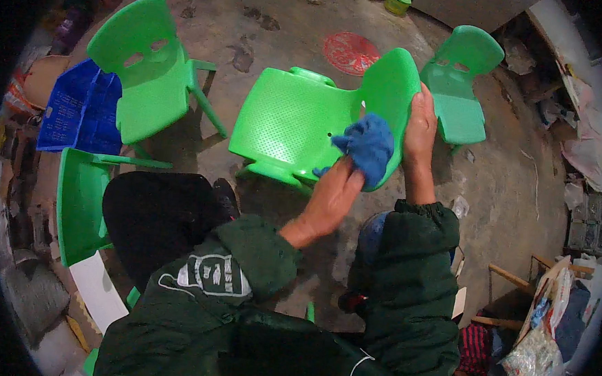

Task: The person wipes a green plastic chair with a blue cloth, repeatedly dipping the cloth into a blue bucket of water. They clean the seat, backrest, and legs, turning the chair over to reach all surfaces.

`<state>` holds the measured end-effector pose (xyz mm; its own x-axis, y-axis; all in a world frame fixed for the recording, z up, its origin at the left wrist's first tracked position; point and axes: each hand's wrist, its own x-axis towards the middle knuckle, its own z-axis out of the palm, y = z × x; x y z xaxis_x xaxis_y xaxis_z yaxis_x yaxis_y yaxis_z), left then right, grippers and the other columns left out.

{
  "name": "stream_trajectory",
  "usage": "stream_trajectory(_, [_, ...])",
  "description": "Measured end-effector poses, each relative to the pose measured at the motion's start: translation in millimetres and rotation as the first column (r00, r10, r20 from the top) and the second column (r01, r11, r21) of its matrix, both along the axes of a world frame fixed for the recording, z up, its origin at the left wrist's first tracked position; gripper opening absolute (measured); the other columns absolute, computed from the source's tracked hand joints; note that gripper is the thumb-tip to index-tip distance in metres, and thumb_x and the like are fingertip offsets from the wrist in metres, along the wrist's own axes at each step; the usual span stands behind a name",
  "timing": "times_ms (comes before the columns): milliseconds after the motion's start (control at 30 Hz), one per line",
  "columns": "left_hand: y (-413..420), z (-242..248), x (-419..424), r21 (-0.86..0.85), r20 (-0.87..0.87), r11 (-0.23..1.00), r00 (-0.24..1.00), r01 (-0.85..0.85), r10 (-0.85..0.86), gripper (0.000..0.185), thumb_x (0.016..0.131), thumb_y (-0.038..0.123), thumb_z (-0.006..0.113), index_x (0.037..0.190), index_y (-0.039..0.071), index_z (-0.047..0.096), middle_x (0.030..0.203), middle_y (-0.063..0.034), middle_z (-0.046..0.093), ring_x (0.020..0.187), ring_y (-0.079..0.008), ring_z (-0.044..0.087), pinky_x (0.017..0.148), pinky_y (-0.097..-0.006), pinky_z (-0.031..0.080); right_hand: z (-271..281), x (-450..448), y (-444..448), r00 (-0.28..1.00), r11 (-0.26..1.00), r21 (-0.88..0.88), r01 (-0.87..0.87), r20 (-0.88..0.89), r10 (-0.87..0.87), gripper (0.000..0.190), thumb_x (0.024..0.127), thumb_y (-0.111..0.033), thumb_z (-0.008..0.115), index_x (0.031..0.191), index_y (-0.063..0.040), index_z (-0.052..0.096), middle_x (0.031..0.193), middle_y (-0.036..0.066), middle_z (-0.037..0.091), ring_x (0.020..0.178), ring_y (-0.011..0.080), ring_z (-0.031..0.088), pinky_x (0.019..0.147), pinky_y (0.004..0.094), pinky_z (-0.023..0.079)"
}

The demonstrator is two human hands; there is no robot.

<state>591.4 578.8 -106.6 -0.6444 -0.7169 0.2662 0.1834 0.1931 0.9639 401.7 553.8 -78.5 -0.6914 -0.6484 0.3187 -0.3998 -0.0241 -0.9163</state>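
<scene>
A bright green plastic chair (289, 125) is held before me, its dimpled seat to the left and its backrest to the right. My left hand (334, 192) grips a crumpled blue cloth (368, 143), which lies against the inner face of the backrest. Along the backrest's outer edge, my right hand (421, 125) is closed around the rim. The fingers behind the backrest are hidden. The cloth covers part of the backrest's lower area, and only a bit of its slot shows.
Green chairs stand at the upper left (154, 86), left (80, 205) and upper right (462, 89). Beside the left ones sits a blue plastic crate (81, 107). A red round patterned piece (350, 53) lies on the concrete floor (291, 11). Bags and cloths (534, 352) crowd the lower right.
</scene>
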Motion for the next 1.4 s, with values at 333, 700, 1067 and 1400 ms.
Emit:
stream_trajectory(333, [-45.3, 3.3, -65.2, -0.032, -0.196, 0.997, 0.978, 0.069, -0.074, 0.044, 0.099, 0.024, 0.041, 0.136, 0.001, 0.043, 0.144, -0.022, 0.035, 0.135, -0.0383, 0.032, 0.111, -0.0435, 0.024, 0.6, -1.7, 4.1, 0.995, 0.996, -0.062, -0.065, 0.075, 0.069, 0.045, 0.103, -0.026, 0.035, 0.134, 0.004, 0.046, 0.127, 0.016, 0.055, 0.118, 0.0234, 0.052, 0.102, 0.0345, 0.038])
stream_trajectory(700, [-148.4, 11.8, -186.6, -0.361, -0.059, 0.872, 0.941, -0.332, 0.334, 0.046, 0.091, 0.04, 0.055, 0.121, 0.005, 0.059, 0.139, -0.0232, 0.044, 0.132, -0.0415, 0.038, 0.103, -0.0504, 0.035, 7.8, 11.4, 6.3, 0.998, 0.998, 0.056, 0.025, 0.064, -0.029, 0.049, 0.104, -0.031, 0.035, 0.137, 0.003, 0.043, 0.134, 0.015, 0.051, 0.123, 0.022, 0.048, 0.105, 0.0338, 0.034])
stream_trajectory(1067, [-222.6, -103.9, -187.0, 0.137, 0.073, 0.983, 0.991, -0.123, 0.114, 0.067, 0.095, 0.055, 0.034, 0.107, -0.003, 0.064, 0.107, -0.0295, 0.062, 0.105, -0.0438, 0.059, 0.088, -0.0459, 0.044, 26.5, 20.2, 6.2, 0.972, 0.997, 0.014, -0.072, 0.223, 0.067, 0.046, 0.104, -0.028, 0.036, 0.139, 0.001, 0.042, 0.134, 0.011, 0.051, 0.121, 0.0183, 0.048, 0.105, 0.031, 0.033])
stream_trajectory(1400, [-220.8, -149.2, -146.0, -0.633, 0.318, 0.771, 0.929, 0.061, 0.188, 0.043, 0.102, 0.032, 0.033, 0.098, -0.002, 0.06, 0.087, -0.0223, 0.06, 0.08, -0.043, 0.057, 0.072, -0.0533, 0.044, 28.3, 17.5, 7.8, 0.981, 0.996, 0.018, -0.083, 0.18, 0.079, 0.044, 0.104, -0.027, 0.035, 0.138, 0.0, 0.042, 0.121, 0.01, 0.058, 0.104, 0.0154, 0.056, 0.091, 0.0293, 0.045])
